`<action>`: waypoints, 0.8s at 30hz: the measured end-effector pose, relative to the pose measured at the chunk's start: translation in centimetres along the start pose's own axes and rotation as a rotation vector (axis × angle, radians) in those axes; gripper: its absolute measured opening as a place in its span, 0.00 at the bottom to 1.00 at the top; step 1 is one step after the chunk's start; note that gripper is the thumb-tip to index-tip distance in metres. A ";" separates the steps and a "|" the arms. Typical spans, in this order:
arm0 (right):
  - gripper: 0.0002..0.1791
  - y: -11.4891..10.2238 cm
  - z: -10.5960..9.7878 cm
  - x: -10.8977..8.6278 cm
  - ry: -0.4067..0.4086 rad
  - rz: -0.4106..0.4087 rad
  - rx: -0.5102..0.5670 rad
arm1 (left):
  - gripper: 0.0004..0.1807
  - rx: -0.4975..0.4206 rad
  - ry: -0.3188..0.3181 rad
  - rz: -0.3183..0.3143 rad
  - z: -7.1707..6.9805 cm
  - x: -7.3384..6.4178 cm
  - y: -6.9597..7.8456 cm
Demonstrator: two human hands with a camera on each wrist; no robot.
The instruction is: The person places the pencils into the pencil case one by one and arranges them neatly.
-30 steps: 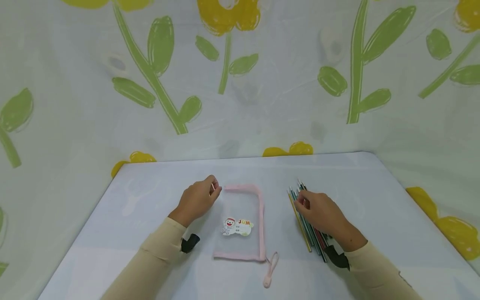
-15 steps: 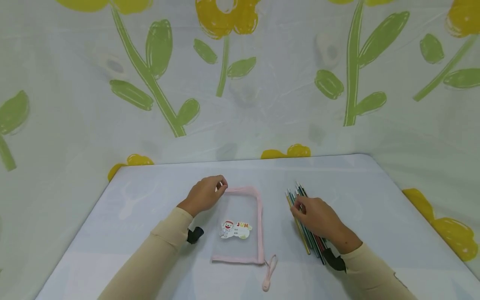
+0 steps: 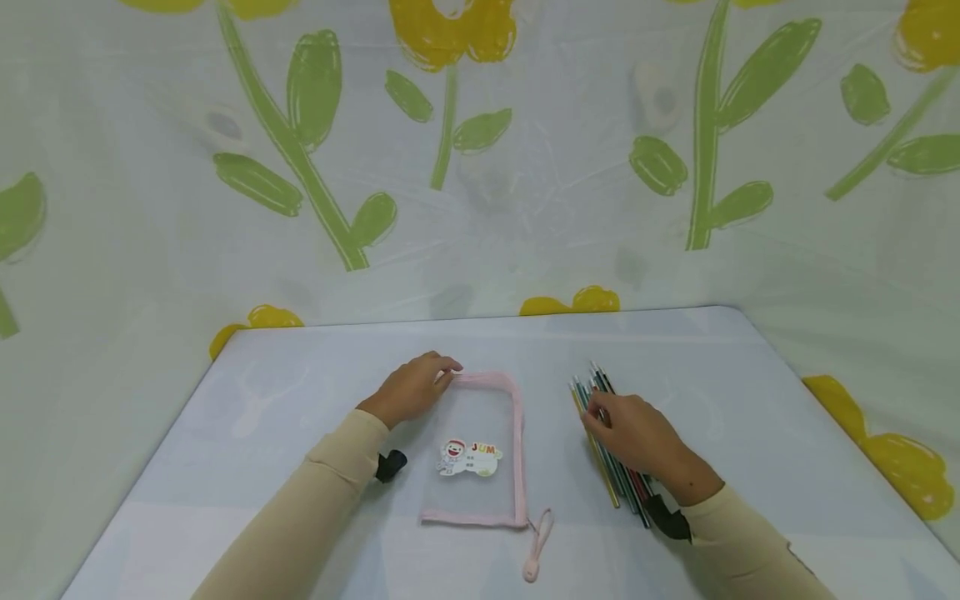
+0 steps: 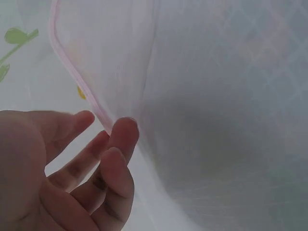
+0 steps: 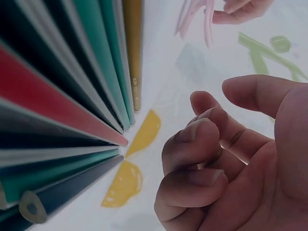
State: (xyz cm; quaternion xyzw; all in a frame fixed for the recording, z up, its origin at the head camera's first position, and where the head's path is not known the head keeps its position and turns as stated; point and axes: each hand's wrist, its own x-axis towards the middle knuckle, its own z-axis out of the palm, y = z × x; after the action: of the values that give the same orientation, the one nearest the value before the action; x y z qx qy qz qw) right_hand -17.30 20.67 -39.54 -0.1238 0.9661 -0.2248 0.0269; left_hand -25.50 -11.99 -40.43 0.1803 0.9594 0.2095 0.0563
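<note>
A: L hand [image 3: 411, 388]?
B: Nr mesh pouch [image 3: 480, 412] on tbl [image 3: 675, 358], at its 11 o'clock corner; fingers relaxed, thumb apart, can't tell if touching
A: R hand [image 3: 637, 435]?
B: Over pencils [image 3: 617, 477], pouch's 3 o'clock; fingers loosely curled, empty

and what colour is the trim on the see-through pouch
The trim is pale pink; it shows best in the head view.

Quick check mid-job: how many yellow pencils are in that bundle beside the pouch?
1 yellow pencil, at the edge of the bundle nearest the pouch. The right hand covers part of the bundle in the head view, so another may be hidden.
</note>
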 end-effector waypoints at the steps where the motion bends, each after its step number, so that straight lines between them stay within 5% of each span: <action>1: 0.08 0.0 0.0 0.0 -0.006 0.005 -0.003 | 0.15 0.002 -0.010 0.000 0.0 -0.1 0.1; 24: 0.09 0.0 0.2 0.0 -0.045 0.017 -0.037 | 0.16 -0.087 -0.015 0.006 1.4 -1.8 1.2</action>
State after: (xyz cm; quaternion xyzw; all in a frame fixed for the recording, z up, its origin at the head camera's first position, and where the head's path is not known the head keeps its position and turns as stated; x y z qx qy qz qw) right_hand -17.22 20.54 -39.71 -0.1213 0.9702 -0.2040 0.0485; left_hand -23.18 -11.04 -41.15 0.1820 0.9485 0.2496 0.0705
